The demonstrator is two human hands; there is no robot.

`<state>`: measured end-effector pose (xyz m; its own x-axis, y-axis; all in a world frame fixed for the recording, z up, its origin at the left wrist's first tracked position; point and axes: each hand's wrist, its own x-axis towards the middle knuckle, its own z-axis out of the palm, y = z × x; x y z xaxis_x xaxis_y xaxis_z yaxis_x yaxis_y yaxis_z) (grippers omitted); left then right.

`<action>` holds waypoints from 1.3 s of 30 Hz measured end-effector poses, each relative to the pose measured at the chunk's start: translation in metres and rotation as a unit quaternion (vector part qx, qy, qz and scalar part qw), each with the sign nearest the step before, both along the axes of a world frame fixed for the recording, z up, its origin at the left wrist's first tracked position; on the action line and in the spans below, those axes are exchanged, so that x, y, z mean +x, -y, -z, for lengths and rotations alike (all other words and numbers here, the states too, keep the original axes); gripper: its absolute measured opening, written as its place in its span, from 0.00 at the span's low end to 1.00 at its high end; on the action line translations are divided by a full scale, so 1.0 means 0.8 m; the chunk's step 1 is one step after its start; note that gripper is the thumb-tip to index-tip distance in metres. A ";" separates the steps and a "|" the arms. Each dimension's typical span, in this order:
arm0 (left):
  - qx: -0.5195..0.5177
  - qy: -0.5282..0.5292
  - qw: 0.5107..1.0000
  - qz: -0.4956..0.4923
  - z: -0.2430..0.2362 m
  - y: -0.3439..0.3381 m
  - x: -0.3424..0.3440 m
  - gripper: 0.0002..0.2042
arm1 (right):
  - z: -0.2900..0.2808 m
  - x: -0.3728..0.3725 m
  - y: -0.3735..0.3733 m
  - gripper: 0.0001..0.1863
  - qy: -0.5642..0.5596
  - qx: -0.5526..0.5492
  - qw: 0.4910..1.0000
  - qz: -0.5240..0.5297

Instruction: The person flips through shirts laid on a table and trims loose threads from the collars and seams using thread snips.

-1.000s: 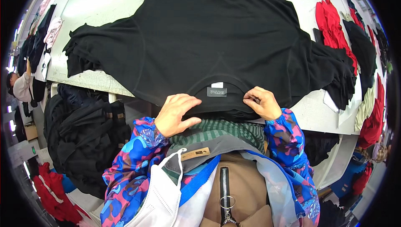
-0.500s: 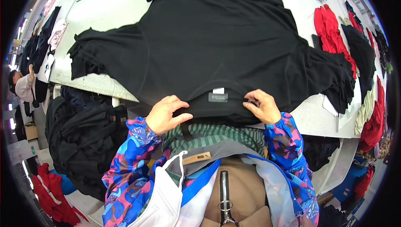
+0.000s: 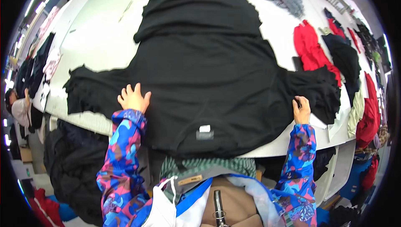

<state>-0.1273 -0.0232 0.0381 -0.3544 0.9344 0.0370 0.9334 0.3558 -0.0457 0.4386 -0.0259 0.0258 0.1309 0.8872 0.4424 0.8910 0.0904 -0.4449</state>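
While your left hand (image 3: 134, 97) lies spread, empty, on the black garment (image 3: 204, 68), your right hand (image 3: 301, 109) half-curls, grip unclear, at one sleeve (image 3: 321, 89).

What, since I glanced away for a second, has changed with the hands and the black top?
The left hand has come off the collar, going left and forward; it is now spread at the base of the left sleeve. The right hand let go of the collar and moved right, to the lower edge of the right sleeve. The black top stays spread, sleeves out, collar at the near side.
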 end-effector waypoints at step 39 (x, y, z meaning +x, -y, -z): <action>0.172 0.046 0.971 0.161 0.076 -0.098 0.042 0.22 | 0.011 -0.321 -0.060 0.11 -0.200 -0.360 0.857 -0.310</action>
